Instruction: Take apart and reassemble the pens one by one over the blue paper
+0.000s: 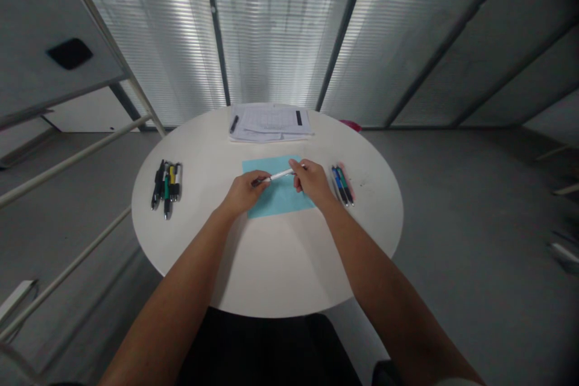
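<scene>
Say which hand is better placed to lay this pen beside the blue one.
Probably the right hand: both hands hold the white pen, but the left hand is farther from the blue pen.

The white pen [283,174] looks like smooth plastic; the blue sheet [280,202] is matt paper. The desk [280,271] has a smooth, low-sheen top. The printed pages [266,123] are plain paper, the rail [72,160] apparently painted metal, the floor [452,205] dull.
</scene>
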A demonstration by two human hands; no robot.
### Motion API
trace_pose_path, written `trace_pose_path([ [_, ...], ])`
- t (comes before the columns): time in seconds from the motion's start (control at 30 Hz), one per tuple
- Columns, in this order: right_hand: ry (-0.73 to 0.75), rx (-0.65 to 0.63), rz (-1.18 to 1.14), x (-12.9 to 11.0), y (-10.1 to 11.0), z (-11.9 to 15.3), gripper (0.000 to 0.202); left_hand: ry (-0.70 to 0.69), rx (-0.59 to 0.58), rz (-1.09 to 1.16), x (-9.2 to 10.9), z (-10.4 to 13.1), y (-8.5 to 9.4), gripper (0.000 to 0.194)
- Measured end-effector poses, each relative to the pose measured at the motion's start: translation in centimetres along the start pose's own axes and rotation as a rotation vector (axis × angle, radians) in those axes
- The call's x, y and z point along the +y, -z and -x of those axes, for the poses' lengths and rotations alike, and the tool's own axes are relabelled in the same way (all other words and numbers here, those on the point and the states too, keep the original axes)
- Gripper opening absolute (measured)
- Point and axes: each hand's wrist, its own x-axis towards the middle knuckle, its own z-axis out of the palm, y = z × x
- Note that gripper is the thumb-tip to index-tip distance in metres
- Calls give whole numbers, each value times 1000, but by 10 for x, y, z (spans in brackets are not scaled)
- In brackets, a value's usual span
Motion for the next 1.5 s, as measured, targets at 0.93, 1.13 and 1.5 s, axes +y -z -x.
trace_pose_path([
  [0.93, -75, -11, -170, 2, -3, -5, 19, 29, -33, -40, 3, -1, 1, 27],
  [1.13, -34, 31, 33, 6, -1, -3, 40, 16, -28, -52, 4, -1, 2, 27],
  [1.5, -68, 12, -141, 5, 0, -5, 14, 11, -12, -26, 4, -1, 1, 26],
])
